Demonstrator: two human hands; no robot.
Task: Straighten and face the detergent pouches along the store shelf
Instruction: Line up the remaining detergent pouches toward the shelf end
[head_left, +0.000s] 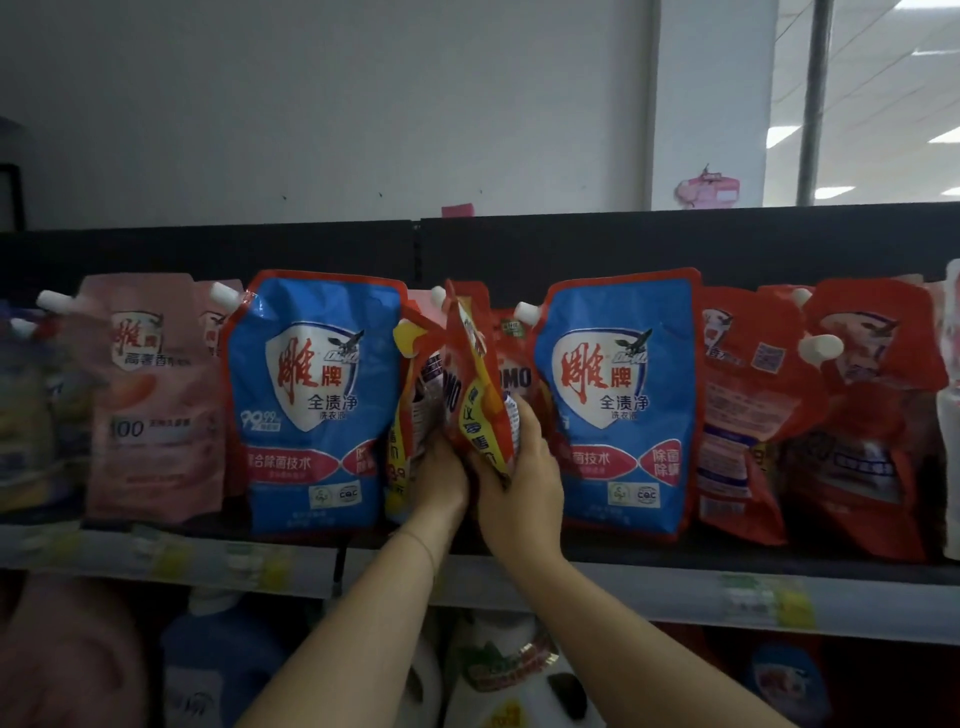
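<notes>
- The right hand (519, 475) grips a red OMO pouch (475, 384) at the middle of the shelf (623, 590). Its fingers (523, 415) curl round the pouch's right side and the palm cups the lower corner.
- This pouch is turned almost edge-on to the aisle and tilted, so its front does not face out. A yellow band with printed characters runs down it.
- The left hand (441, 478) is just beside the right hand, on its left, at the base of a second red-and-yellow pouch (410, 400). Its fingers are hidden between the pouches, so I cannot tell whether they pinch the pouch or only press it.
- A third OMO pouch (515, 376) stands farther back, between the two hands' pouches and the blue one on the right, with its lettering facing forward.
- A blue Diaopai pouch (311, 405) stands upright just left of the hands. A matching right blue pouch (618, 405) stands just right of them. Both face front, each with a white spout at its upper left corner.
- Pink pouches (150, 395) fill the left end of the row and are blurred.
- Red pouches (862, 415) stand at the right end, leaning and overlapping one another.
- The shelf's front rail carries blurred price labels (769, 603).
- Detergent bottles (498, 670) stand on the level below, near the forearms.
- A black back panel (545, 249) rises behind the row, with a white wall (337, 104) above it.
</notes>
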